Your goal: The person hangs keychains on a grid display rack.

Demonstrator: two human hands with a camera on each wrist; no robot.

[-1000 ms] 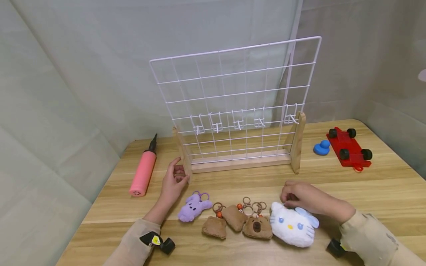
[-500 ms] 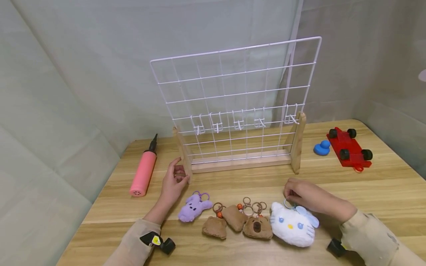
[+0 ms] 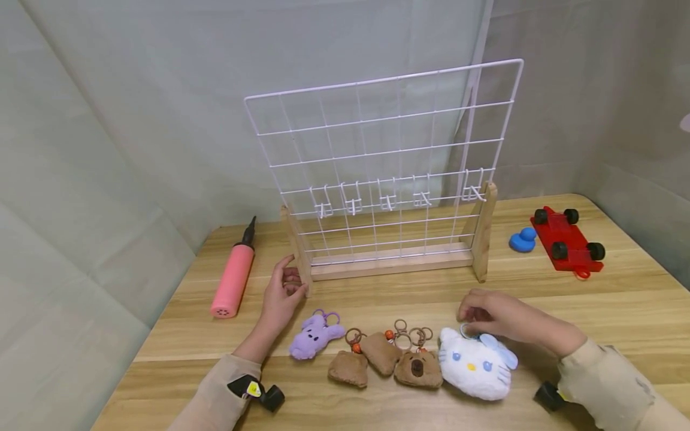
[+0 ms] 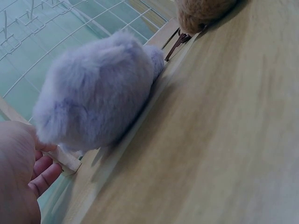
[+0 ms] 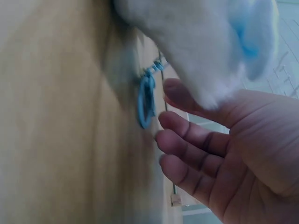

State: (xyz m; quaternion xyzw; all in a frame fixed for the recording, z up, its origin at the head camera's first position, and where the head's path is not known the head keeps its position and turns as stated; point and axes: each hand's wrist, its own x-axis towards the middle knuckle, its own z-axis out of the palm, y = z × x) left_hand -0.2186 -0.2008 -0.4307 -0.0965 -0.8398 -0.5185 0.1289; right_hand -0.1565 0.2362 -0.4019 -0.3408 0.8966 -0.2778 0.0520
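Note:
My left hand [image 3: 279, 299] holds the left wooden leg [image 3: 296, 251] of a white wire grid rack [image 3: 400, 146], thumb in front. In the left wrist view, a purple plush keychain [image 4: 100, 91] partly covers that hand. My right hand [image 3: 498, 312] is over the top of a white cat plush keychain [image 3: 474, 371] with blue ears. Its thumb and fingers are parted beside the blue key ring [image 5: 141, 105], which stands up from the table, and hold nothing. Several white hooks [image 3: 388, 202] hang in a row on the grid.
Several brown plush keychains [image 3: 417, 370] with bronze rings lie left of the white cat. A pink hand pump [image 3: 233, 281] is at the table's left. A blue duck-shaped toy [image 3: 523, 240] and a red toy car [image 3: 568, 239] are right of the rack.
My right hand has shifted slightly, and its fingers have spread. The blue ring, hidden one second ago, now shows beside them. My left hand has stayed on the rack's leg.

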